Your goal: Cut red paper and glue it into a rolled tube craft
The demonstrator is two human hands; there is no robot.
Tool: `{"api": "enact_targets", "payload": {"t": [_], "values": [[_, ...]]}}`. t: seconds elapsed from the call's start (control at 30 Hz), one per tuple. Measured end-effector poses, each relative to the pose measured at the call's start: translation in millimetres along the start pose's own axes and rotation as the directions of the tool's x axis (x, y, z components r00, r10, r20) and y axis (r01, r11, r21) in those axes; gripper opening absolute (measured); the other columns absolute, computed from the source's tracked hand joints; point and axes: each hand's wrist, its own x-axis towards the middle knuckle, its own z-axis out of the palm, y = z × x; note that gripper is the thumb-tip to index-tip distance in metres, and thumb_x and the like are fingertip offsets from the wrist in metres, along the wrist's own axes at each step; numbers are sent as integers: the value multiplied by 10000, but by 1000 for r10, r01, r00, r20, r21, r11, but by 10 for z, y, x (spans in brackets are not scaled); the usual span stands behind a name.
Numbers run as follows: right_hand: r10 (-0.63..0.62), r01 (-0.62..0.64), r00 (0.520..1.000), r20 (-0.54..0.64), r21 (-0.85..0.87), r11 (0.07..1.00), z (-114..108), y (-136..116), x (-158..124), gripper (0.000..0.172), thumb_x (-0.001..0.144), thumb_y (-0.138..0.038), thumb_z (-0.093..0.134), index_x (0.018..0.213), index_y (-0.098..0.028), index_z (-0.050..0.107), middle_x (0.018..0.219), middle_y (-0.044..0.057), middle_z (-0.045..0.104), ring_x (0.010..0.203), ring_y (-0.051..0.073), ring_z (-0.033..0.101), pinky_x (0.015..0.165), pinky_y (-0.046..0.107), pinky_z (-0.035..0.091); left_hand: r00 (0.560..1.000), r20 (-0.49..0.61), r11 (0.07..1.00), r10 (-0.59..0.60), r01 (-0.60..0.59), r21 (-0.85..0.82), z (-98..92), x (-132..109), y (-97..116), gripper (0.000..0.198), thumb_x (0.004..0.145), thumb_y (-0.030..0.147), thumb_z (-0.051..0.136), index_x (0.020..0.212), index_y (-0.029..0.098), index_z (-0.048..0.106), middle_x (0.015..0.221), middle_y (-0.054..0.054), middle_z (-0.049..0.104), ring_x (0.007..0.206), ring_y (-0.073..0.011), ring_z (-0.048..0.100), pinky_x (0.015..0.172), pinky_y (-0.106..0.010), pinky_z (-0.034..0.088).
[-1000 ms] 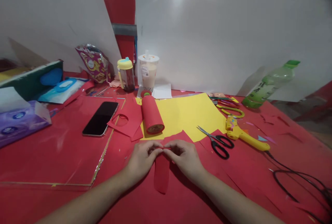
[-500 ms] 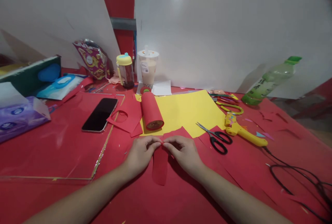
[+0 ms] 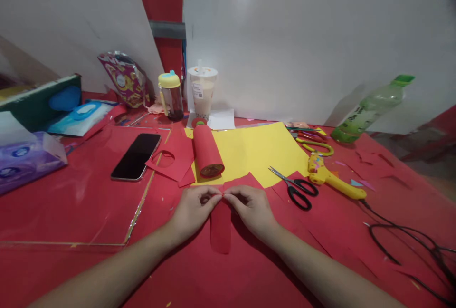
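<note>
Our table [image 3: 71,213] is covered in red paper, with a yellow sheet [image 3: 256,151] spread behind our work and a red roll [image 3: 207,156] lying on its left edge. Scissors [image 3: 294,188] rest to the right (well clear of us). Our left hand [image 3: 192,210] and right hand [image 3: 251,208] each pinch shut on the top of a red strip [image 3: 221,229], fingertips meeting; we judge a fold is underway, needing a firm, even crease next.
</note>
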Motion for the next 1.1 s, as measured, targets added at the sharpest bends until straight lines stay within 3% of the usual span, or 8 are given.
{"api": "enact_targets", "payload": {"t": [0.53,0.93,1.1], "values": [[-51,51,999,8,-65,997,11,-6,-19,138,738,-186,520,652,-154,623,542,13,608,454,98,518,484,210,421,1000,11,1000,15,-15,12,12,0,-37,154,721,232,505,676,146,624,686,-36,668,634,-141,605,622,-241,474],[0,1,1000,-11,9,1000,27,25,-11,157,745,-196,467,653,-161,589,549,10,587,456,98,512,465,205,424,992,-15,988,-122,120,-96,2,14,5,184,710,283,533,692,136,642,733,-55,698,683,-171,634,654,-255,478],[74,-74,997,-14,45,996,20,4,-9,180,743,-246,484,606,-162,567,529,10,578,424,94,492,441,210,417,985,-50,973,-164,154,-173,-12,15,20,210,707,321,559,666,131,637,688,-45,682,617,-152,607,577,-235,455]]}}
